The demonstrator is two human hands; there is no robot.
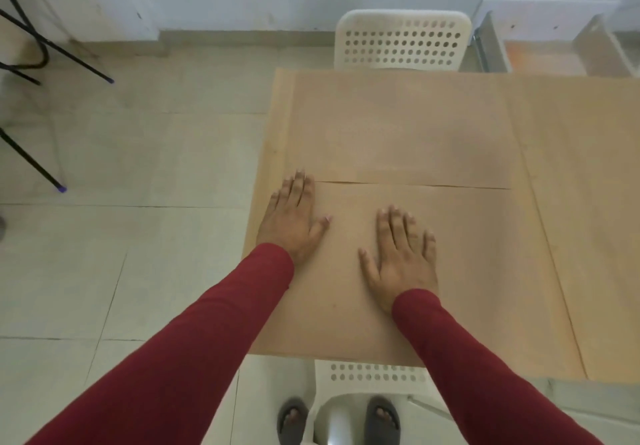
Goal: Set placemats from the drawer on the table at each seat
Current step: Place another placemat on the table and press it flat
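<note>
Two tan placemats lie on the light wooden table. The near placemat is in front of me; the far placemat lies beyond it, and their edges meet in a thin line. My left hand presses flat on the near mat's far left corner with straight fingers. My right hand lies flat on the near mat's middle, fingers spread. Both arms wear dark red sleeves.
A white perforated chair stands at the table's far side. Another white chair is tucked under the near edge by my sandalled feet. An open white drawer unit sits at the back right. Black stand legs cross the tiled floor on the left.
</note>
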